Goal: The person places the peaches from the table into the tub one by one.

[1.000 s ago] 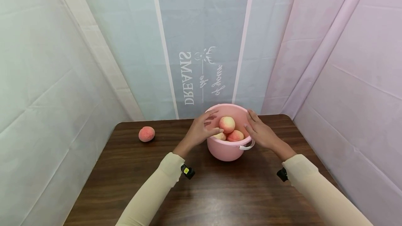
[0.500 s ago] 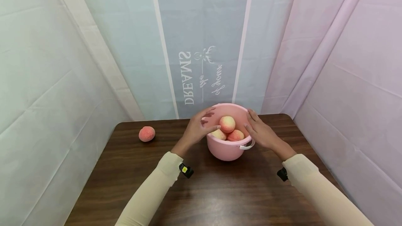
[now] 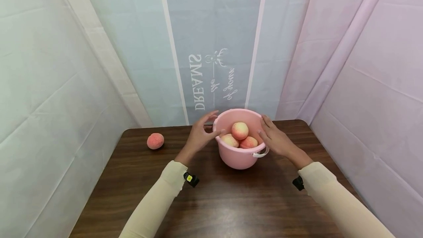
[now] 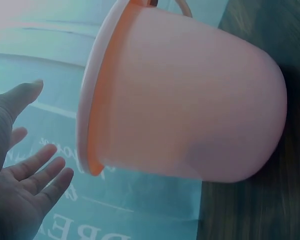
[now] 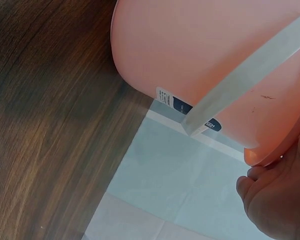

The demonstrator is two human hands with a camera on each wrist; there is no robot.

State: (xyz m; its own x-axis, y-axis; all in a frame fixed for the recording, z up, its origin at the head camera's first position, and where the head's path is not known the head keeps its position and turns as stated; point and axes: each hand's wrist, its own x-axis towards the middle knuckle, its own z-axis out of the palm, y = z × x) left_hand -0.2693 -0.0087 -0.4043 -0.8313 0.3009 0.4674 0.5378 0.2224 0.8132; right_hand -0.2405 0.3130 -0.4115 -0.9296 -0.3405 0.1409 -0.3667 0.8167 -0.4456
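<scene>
A pink bucket [image 3: 237, 159] stands upright on the table with three peaches in view inside: one peach [image 3: 239, 130] lies over two others. My right hand [image 3: 277, 139] holds the bucket's right rim, its thumb on the inner side and fingertips outside, just above the white handle [image 3: 261, 154]. At the left rim my left hand [image 3: 197, 135] is spread, thumb and fingers apart, holding nothing. The left wrist view shows those spread fingers [image 4: 40, 172] apart from the bucket's rim. Another peach [image 3: 155, 141], redder and creased, lies alone at the far left of the table.
The dark wood table [image 3: 211, 201] ends just behind the bucket. A pale blue-grey cloth with mirrored lettering [image 3: 198, 83] hangs behind it. White cloth walls [image 3: 49, 120] flank both sides. A printed label [image 5: 177, 105] is on the bucket's side.
My left hand has drawn back leftward from over the bucket's opening to beside its rim. The right hand stays at the right rim, and the peaches keep their places.
</scene>
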